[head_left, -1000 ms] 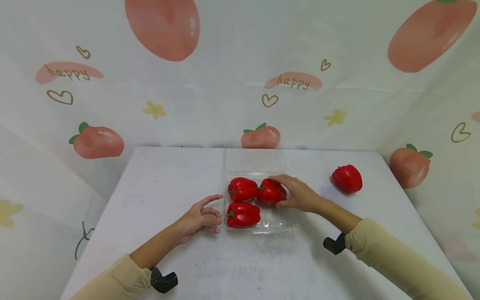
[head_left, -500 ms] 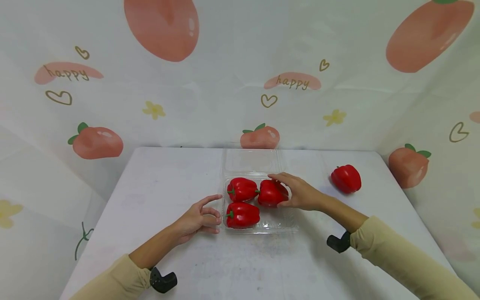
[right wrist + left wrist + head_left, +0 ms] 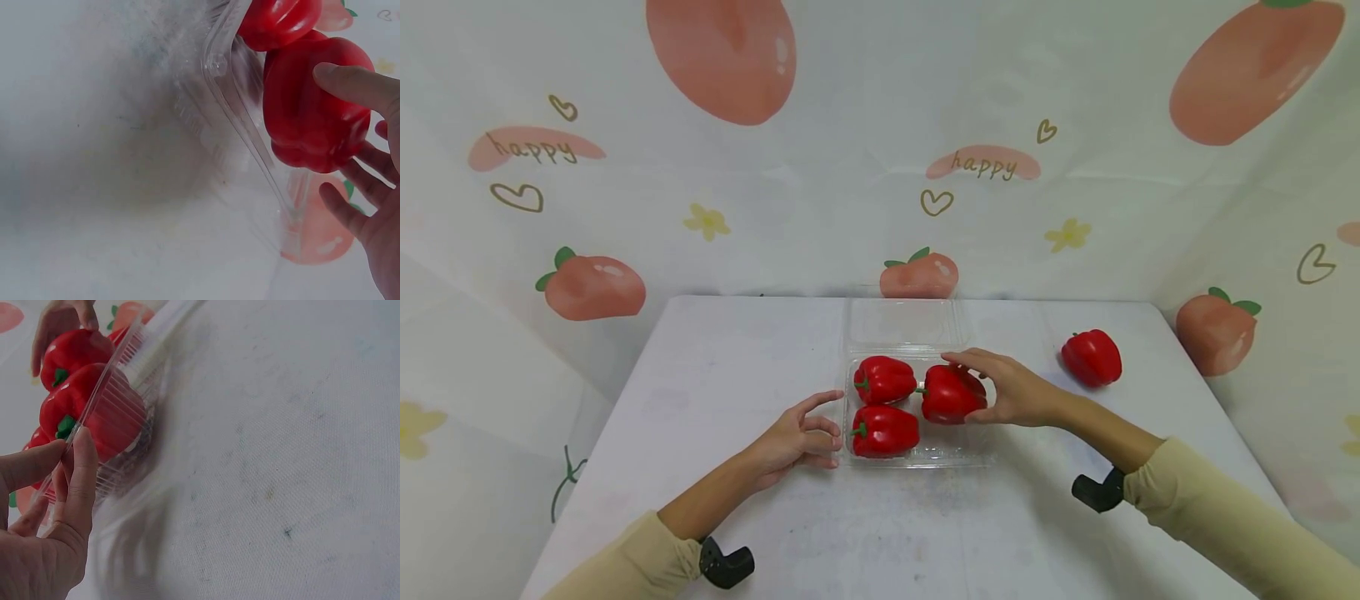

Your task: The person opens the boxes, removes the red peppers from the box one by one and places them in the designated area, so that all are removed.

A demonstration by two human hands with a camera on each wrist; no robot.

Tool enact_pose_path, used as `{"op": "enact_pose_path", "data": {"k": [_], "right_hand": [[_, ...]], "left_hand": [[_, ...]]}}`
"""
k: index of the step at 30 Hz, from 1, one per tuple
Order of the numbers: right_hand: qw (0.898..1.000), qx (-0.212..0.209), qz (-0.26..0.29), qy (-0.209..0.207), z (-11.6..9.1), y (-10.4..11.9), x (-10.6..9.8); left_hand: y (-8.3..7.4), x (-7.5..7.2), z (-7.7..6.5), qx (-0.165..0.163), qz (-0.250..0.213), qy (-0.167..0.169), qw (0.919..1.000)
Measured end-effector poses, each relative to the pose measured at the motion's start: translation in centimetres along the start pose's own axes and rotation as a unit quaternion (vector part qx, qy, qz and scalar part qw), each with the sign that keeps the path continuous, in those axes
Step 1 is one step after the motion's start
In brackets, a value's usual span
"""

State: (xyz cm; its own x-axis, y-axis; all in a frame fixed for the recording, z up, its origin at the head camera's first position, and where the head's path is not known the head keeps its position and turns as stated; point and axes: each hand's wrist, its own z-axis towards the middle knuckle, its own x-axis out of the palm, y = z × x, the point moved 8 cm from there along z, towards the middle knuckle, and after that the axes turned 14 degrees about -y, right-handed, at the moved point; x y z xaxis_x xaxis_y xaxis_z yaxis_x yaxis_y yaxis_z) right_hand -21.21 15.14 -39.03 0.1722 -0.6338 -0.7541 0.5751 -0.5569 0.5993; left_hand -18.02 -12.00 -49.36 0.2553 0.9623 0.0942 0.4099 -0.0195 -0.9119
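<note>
Right hand (image 3: 1011, 392) grips one pepper (image 3: 952, 395), shifted slightly rightward and toward the counter's (image 3: 737, 350) front edge, over the box (image 3: 955, 446); placement looks unsettled. Left hand (image 3: 793, 442) pinches the box. Loose pepper (image 3: 1092, 358): near back-right corner.

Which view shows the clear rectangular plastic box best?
The head view: it frames the box and its open lid together, though three red bell peppers and the right hand cover part. The left wrist view shows a ribbed wall and rim; the right wrist view, one corner and nearby edges.
</note>
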Motion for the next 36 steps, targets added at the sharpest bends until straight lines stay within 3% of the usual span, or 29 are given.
{"op": "enact_pose_path", "data": {"k": [13, 22, 26, 36], "right_hand": [[0.998, 0.021, -0.035, -0.037, -1.3, -1.7, -3.9], [0.994, 0.026, -0.063, -0.087, -2.6, -3.9, -6.6], [0.991, 0.031, -0.072, -0.106, -2.9, -5.2, -7.3], [0.983, 0.099, -0.075, -0.136, -3.4, -9.1, -7.4]], "left_hand": [[0.0, 0.0, 0.0, -0.001, -0.001, -0.001, 1.0], [0.0, 0.1, -0.1, -0.002, 0.0, -0.001, 1.0], [0.0, 0.0, 0.0, -0.003, -0.001, -0.002, 1.0], [0.2, 0.0, 0.1, -0.004, -0.002, -0.005, 1.0]]}}
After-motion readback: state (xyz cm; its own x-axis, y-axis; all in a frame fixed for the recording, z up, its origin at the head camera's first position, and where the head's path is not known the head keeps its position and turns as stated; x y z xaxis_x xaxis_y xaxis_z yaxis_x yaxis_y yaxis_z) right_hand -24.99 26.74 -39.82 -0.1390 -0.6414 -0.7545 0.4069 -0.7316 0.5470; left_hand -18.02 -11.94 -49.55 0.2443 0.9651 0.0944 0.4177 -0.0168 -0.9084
